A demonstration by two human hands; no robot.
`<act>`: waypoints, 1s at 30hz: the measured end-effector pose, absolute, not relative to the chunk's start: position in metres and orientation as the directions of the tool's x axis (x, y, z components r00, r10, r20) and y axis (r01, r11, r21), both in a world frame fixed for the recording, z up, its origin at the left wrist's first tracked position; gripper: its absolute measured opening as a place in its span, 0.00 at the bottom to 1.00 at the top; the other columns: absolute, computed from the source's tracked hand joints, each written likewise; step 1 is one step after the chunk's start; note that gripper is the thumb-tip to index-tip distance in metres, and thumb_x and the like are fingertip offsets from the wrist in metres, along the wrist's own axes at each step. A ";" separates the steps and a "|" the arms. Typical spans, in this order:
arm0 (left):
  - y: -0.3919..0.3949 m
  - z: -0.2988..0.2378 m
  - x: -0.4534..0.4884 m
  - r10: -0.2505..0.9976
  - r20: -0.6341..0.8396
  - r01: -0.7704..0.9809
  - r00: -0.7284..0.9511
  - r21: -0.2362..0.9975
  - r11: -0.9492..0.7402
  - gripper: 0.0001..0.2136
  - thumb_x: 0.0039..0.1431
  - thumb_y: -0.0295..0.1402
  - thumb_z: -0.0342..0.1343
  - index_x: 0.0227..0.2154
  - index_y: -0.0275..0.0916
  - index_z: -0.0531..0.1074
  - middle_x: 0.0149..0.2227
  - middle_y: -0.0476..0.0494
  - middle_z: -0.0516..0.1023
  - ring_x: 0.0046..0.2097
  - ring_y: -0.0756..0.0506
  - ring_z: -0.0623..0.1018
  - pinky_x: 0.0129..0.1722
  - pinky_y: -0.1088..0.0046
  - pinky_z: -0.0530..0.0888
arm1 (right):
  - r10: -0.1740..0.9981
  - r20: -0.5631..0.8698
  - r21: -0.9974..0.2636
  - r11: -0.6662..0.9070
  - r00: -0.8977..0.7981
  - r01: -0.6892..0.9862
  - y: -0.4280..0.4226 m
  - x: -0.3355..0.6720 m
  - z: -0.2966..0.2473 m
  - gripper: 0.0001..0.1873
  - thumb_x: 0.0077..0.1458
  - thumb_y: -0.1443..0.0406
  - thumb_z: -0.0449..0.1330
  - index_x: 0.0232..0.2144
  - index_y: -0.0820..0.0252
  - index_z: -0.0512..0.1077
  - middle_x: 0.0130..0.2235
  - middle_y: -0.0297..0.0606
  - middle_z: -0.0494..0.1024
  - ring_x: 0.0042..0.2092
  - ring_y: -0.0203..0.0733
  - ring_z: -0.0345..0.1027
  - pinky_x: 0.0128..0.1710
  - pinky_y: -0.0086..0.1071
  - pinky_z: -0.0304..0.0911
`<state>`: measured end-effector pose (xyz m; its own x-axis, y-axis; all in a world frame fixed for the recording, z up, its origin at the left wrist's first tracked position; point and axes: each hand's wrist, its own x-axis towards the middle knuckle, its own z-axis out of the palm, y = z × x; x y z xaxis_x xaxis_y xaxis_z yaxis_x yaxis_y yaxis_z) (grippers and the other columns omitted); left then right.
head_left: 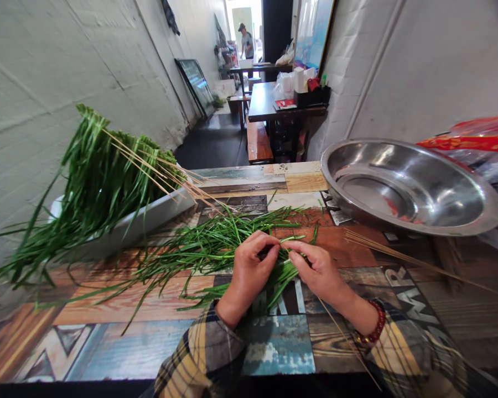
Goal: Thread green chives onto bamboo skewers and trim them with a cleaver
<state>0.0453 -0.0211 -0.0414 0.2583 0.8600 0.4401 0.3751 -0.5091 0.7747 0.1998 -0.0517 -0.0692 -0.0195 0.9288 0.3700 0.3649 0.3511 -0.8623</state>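
My left hand [252, 268] and my right hand [318, 272] meet over the tabletop, fingertips pinched together on a few stalks of green garlic chives [285, 271]. A thin bamboo skewer [348, 342] runs from under my right hand toward the table's near edge; its upper end is hidden, so I cannot tell if the fingers grip it. Loose garlic chives [207, 243] lie spread to the left of and behind my hands. Further left, a white tray [149, 218] bears a thick stack of chives [112, 166] threaded on skewers, their leaves hanging over the side.
Several bare skewers [398, 253] lie at right, near a steel basin [431, 182] with reddish bits inside. Bare skewer ends [157, 171] stick out from the stack over the table. Plastic packaging [481, 138] sits behind the basin. Far back are tables [263, 99] and a person [246, 43].
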 end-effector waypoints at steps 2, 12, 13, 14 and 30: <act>-0.021 -0.042 0.045 0.861 0.438 0.370 0.259 0.778 -0.508 0.05 0.56 0.25 0.55 0.27 0.38 0.73 0.27 0.49 0.74 0.30 0.51 0.73 0.31 0.76 0.68 | 0.929 0.370 -0.859 0.354 -0.030 0.370 -0.052 0.200 -0.069 0.13 0.56 0.67 0.53 0.39 0.56 0.77 0.40 0.38 0.81 0.42 0.41 0.76 0.45 0.35 0.70; -0.021 -0.042 0.044 0.880 0.404 0.374 0.250 0.798 -0.472 0.06 0.55 0.26 0.54 0.25 0.37 0.73 0.25 0.49 0.73 0.29 0.51 0.72 0.30 0.76 0.66 | 0.932 0.358 -0.834 0.346 -0.055 0.430 -0.052 0.202 -0.064 0.11 0.56 0.64 0.53 0.36 0.57 0.75 0.34 0.37 0.81 0.35 0.39 0.75 0.39 0.32 0.70; -0.021 -0.042 0.044 0.879 0.405 0.371 0.251 0.799 -0.474 0.06 0.55 0.26 0.54 0.25 0.37 0.73 0.25 0.49 0.73 0.29 0.51 0.72 0.29 0.76 0.66 | 0.936 0.347 -0.836 0.335 -0.055 0.435 -0.052 0.202 -0.064 0.11 0.56 0.64 0.53 0.36 0.58 0.75 0.33 0.36 0.81 0.34 0.39 0.75 0.38 0.32 0.70; -0.021 -0.042 0.044 0.877 0.408 0.368 0.252 0.798 -0.477 0.06 0.55 0.26 0.54 0.25 0.37 0.73 0.25 0.48 0.73 0.29 0.51 0.72 0.29 0.76 0.66 | 0.942 0.333 -0.840 0.321 -0.051 0.437 -0.052 0.202 -0.065 0.11 0.56 0.64 0.53 0.36 0.58 0.75 0.32 0.36 0.80 0.32 0.39 0.74 0.36 0.31 0.69; -0.028 -0.046 0.046 0.859 0.344 0.344 0.379 0.810 -0.476 0.06 0.55 0.26 0.53 0.25 0.37 0.73 0.26 0.47 0.73 0.30 0.50 0.71 0.31 0.75 0.67 | 0.987 0.158 -0.934 0.154 -0.014 0.321 -0.056 0.209 -0.081 0.15 0.56 0.57 0.57 0.43 0.57 0.67 0.24 0.30 0.72 0.19 0.32 0.61 0.19 0.27 0.58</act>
<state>0.0460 -0.0281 -0.0456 0.3789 0.8592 0.3439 0.3440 -0.4757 0.8095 0.2094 -0.0563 -0.0813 -0.0141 0.9873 0.1579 0.3214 0.1541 -0.9343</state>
